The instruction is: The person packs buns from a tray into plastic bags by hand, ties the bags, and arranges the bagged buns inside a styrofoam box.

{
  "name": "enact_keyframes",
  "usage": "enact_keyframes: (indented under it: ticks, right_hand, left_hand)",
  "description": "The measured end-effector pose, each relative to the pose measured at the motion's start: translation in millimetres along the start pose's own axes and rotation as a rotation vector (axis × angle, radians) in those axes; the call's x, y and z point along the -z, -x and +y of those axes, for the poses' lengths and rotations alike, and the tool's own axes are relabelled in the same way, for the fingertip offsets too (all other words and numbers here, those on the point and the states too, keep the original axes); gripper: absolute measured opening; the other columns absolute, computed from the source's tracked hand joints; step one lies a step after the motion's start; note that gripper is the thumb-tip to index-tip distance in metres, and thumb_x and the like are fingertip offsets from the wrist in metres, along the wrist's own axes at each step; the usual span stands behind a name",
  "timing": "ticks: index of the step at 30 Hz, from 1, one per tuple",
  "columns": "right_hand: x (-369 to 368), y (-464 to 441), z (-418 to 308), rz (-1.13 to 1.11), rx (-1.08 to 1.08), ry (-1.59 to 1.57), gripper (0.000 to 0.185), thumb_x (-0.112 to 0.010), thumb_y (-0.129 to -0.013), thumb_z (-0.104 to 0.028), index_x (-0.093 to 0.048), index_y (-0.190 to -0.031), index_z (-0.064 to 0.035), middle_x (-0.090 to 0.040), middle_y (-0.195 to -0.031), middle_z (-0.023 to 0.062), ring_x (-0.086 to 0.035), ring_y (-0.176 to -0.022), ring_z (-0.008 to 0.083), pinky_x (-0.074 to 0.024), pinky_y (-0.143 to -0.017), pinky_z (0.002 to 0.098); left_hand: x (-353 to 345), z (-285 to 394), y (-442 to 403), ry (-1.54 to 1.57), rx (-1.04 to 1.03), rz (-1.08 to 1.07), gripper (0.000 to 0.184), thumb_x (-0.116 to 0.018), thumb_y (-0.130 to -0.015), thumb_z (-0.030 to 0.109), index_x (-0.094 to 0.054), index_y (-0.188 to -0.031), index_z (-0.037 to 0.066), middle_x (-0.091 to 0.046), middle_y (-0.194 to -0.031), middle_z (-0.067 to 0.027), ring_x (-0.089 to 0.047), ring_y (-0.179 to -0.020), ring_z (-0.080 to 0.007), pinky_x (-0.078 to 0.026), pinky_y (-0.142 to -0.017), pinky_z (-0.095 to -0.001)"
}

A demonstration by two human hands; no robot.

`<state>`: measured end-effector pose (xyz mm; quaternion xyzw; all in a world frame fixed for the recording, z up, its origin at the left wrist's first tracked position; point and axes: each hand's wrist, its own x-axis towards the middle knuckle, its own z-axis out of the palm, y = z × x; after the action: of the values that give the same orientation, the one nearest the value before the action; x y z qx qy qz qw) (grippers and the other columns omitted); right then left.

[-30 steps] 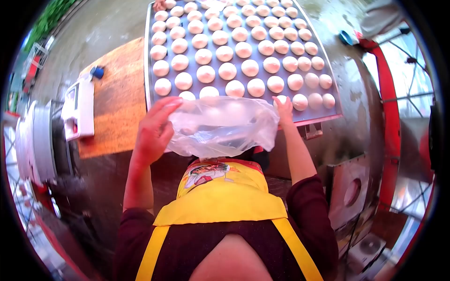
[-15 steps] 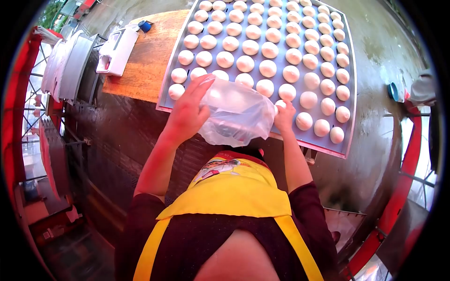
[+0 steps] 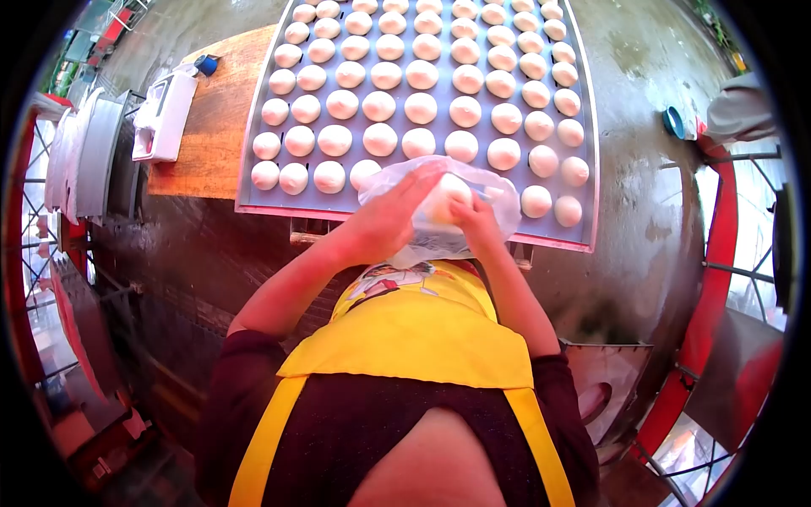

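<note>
My left hand (image 3: 382,223) has its fingers laid along the near-left side of a clear plastic bag (image 3: 418,246), holding it. My right hand (image 3: 481,226) grips a round white bun (image 3: 445,201) at the bag's mouth, fingertips on the bun's right side. Both hands are close together at the near edge of a large metal tray (image 3: 279,203), which carries rows of similar buns (image 3: 378,139). How far the bun sits inside the bag is partly hidden by the fingers and the crumpled plastic.
A wooden table (image 3: 221,110) stands beside the tray on the left, with a white foam box (image 3: 165,118) and a small blue cup (image 3: 206,65) on it. A blue basin (image 3: 673,122) is at the right. The floor (image 3: 625,279) looks wet.
My right hand has come from the bag's right edge inward with a bun, meeting my left hand over the bag. The tray has shifted left in view.
</note>
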<state>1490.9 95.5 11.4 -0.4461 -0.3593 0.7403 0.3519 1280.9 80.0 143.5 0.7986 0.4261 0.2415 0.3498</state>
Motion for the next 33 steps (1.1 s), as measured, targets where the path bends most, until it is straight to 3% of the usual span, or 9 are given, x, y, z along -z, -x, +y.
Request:
enact_keyframes:
  ticks: [2, 5, 6, 9, 13, 22, 28, 31, 33]
  right_hand:
    - [19, -45, 37, 0.182, 0.213, 1.017, 0.071, -0.077, -0.077, -0.035, -0.047, -0.129, 0.0043, -0.054, -0.127, 0.0187, -0.055, -0.114, 0.0249, -0.0446, -0.094, 0.0332]
    - [23, -9, -22, -0.07, 0.641, 1.054, 0.057, -0.075, -0.08, -0.029, -0.054, -0.123, 0.0015, -0.059, -0.118, 0.0188, -0.059, -0.108, 0.0235, -0.0463, -0.089, 0.0314]
    - [38, 12, -58, -0.22, 0.085, 0.616, 0.044, -0.074, -0.082, -0.023, -0.06, -0.118, -0.0028, -0.064, -0.11, 0.0164, -0.063, -0.1, 0.0221, -0.048, -0.085, 0.0301]
    - [159, 7, -57, 0.365, 0.563, 1.337, 0.059, -0.081, -0.072, -0.028, -0.057, -0.123, -0.0094, -0.06, -0.115, 0.0139, -0.055, -0.107, 0.0275, -0.0476, -0.086, 0.0382]
    - [204, -15, -8, 0.163, 0.255, 1.934, 0.105, -0.086, -0.058, -0.043, -0.032, -0.145, -0.025, -0.044, -0.131, 0.0144, -0.044, -0.116, 0.0308, -0.049, -0.085, 0.0407]
    - [187, -76, -7, -0.341, 0.556, 2.018, 0.085, -0.078, -0.065, -0.044, -0.039, -0.14, -0.0365, -0.057, -0.102, 0.0017, -0.056, -0.08, 0.023, -0.0471, -0.062, 0.0353]
    - [199, -27, -44, 0.096, 0.287, 1.118, 0.056, -0.077, -0.073, -0.019, -0.06, -0.126, -0.0155, -0.069, -0.1, 0.0024, -0.064, -0.091, 0.0173, -0.0509, -0.08, 0.0315]
    - [122, 5, -120, -0.357, -0.107, 0.55, 0.044, -0.073, -0.077, -0.019, -0.063, -0.118, -0.0064, -0.067, -0.103, 0.0046, -0.059, -0.097, 0.0121, -0.0469, -0.085, 0.031]
    - [69, -26, -118, -0.718, -0.135, 0.875, 0.047, -0.072, -0.08, -0.028, -0.062, -0.12, -0.0052, -0.067, -0.104, 0.0061, -0.059, -0.098, 0.0142, -0.0454, -0.086, 0.0314]
  left_hand:
    - [-18, 2, -7, 0.08, 0.091, 0.021, 0.07, -0.043, -0.074, -0.013, -0.03, -0.142, -0.001, -0.032, -0.146, -0.0218, -0.03, -0.138, -0.0357, -0.027, -0.113, -0.0386]
    - [-30, -16, -22, 0.076, 0.207, 0.12, 0.076, -0.044, -0.072, -0.011, -0.027, -0.145, 0.0, -0.03, -0.148, -0.0205, -0.027, -0.14, -0.0333, -0.023, -0.115, -0.0375]
    - [-28, -16, -22, 0.07, 0.235, 0.153, 0.077, -0.044, -0.071, -0.01, -0.026, -0.145, 0.0, -0.03, -0.148, -0.0202, -0.027, -0.14, -0.0329, -0.023, -0.115, -0.0373]
    - [-31, -15, -29, 0.102, 0.309, 0.213, 0.082, -0.047, -0.069, -0.007, -0.026, -0.147, 0.005, -0.03, -0.149, -0.0188, -0.023, -0.143, -0.0316, -0.021, -0.115, -0.0369]
    - [-39, -4, -36, -0.004, 0.356, 0.21, 0.085, -0.048, -0.068, -0.009, -0.025, -0.148, 0.006, -0.028, -0.151, -0.019, -0.023, -0.143, -0.0309, -0.023, -0.114, -0.0355]
    - [-45, -1, -41, -0.016, 0.464, 0.245, 0.073, -0.045, -0.077, -0.009, -0.024, -0.147, -0.001, -0.032, -0.147, -0.0245, -0.03, -0.139, -0.0341, -0.027, -0.113, -0.0373]
    - [-34, -10, -40, 0.062, 0.409, 0.263, 0.07, -0.05, -0.081, -0.006, -0.024, -0.146, -0.001, -0.032, -0.148, -0.0227, -0.03, -0.139, -0.0322, -0.025, -0.114, -0.0365]
    - [-36, -11, -40, 0.108, 0.384, 0.222, 0.074, -0.046, -0.078, -0.01, -0.024, -0.148, 0.002, -0.029, -0.15, -0.0201, -0.03, -0.14, -0.0311, -0.026, -0.112, -0.0344]
    - [-34, -11, -41, 0.125, 0.36, 0.193, 0.076, -0.043, -0.076, -0.012, -0.024, -0.148, 0.003, -0.029, -0.151, -0.0193, -0.03, -0.14, -0.0304, -0.026, -0.112, -0.0335]
